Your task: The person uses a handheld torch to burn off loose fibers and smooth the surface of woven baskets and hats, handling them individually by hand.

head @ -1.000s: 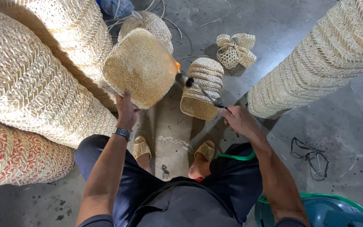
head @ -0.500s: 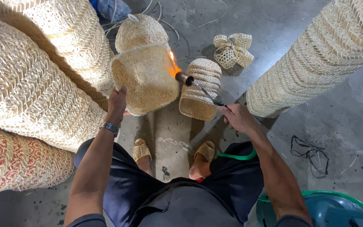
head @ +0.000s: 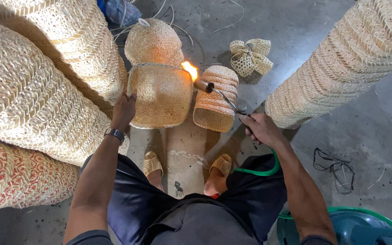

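Note:
My left hand [head: 123,110] grips the side of a pale woven basket [head: 161,97], holding it up in front of me with its rounded wall facing the camera. My right hand [head: 260,128] holds a thin gas torch [head: 214,91]. Its nozzle points left, and an orange flame [head: 189,70] licks the basket's upper right edge. A green hose [head: 259,171] runs from below my right hand toward my lap. A wristwatch sits on my left wrist.
Tall stacks of woven baskets lie at the left [head: 28,86] and upper right [head: 341,63]. A round woven basket [head: 153,41], a striped one [head: 216,97] and a small woven bow [head: 250,56] rest on the concrete floor. A green tub [head: 341,227] stands at my right.
My left hand has turned the basket and lowered it slightly toward me. The flame has moved up along the basket's right edge.

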